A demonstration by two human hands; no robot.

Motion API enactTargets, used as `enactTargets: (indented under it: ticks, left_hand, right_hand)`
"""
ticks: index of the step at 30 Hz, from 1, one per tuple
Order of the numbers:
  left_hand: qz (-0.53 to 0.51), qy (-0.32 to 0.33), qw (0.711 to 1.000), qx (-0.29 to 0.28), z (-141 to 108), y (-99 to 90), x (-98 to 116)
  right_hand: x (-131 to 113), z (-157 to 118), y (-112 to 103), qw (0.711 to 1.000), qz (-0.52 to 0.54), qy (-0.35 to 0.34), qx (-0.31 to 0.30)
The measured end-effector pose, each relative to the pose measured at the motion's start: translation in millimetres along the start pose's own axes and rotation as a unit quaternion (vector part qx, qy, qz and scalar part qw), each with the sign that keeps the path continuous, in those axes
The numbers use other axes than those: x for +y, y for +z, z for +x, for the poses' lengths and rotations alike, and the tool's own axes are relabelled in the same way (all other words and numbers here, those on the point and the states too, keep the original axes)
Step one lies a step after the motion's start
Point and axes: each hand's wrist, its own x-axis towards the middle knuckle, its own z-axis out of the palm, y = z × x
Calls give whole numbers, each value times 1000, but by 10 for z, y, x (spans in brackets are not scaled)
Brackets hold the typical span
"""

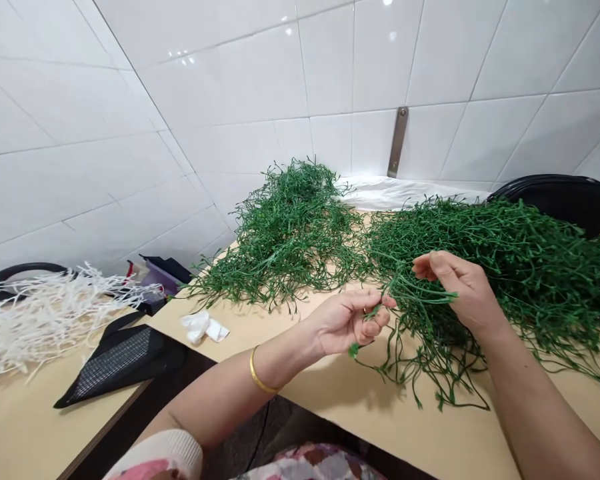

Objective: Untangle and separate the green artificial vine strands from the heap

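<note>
My left hand [357, 321] is closed in a pinch on a thin green artificial plant stem [377, 311], with a small green tip hanging below the fingers. Close to its right, my right hand [463, 287] has its thumb and fingers brought together. Whatever may lie between those fingertips is hidden. Several green strands [425, 293] stretch between the two hands, and one tip crosses in front of the right palm. Under and behind the right hand spreads a large tangled pile of green stems [520, 260]. A second green pile [295, 227] lies farther back to the left.
White branching strands [55, 320] cover the left tabletop, beside a black mesh piece [115, 360]. Crumpled white tissue [205, 328] lies near the front edge of the yellowish table [260, 327]. A black bag [560, 200] stands at back right, against the tiled wall [260, 80].
</note>
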Motion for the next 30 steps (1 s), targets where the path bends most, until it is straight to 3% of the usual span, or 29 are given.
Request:
enactTargets:
  ticks: [2,5,11,17,23,27,30]
  left_hand:
    - [33,28,998,39,111,-76,-84]
    - [99,85,987,89,286,-207,-151]
    - [162,139,971,103,406,-338,-135]
    - [166,148,969,109,469,-345,-119]
    - [137,112,982,64,528,-372,-22]
    - [141,123,978,96,579,-309,14]
    - [146,158,969,118,624,-264,-16]
  right_hand:
    - [5,-1,4,1000,27,11,-10]
    - [47,9,17,999,-49,7,-6]
    - [99,18,132,974,-208,-63,-68]
    - [194,-1,236,963,-229,-36,-138]
    - [174,-8,291,957,-242,-63,-144]
    - [219,-4,318,948,-273,-82,-143]
    - [247,-10,320,938,-320,-104,-85]
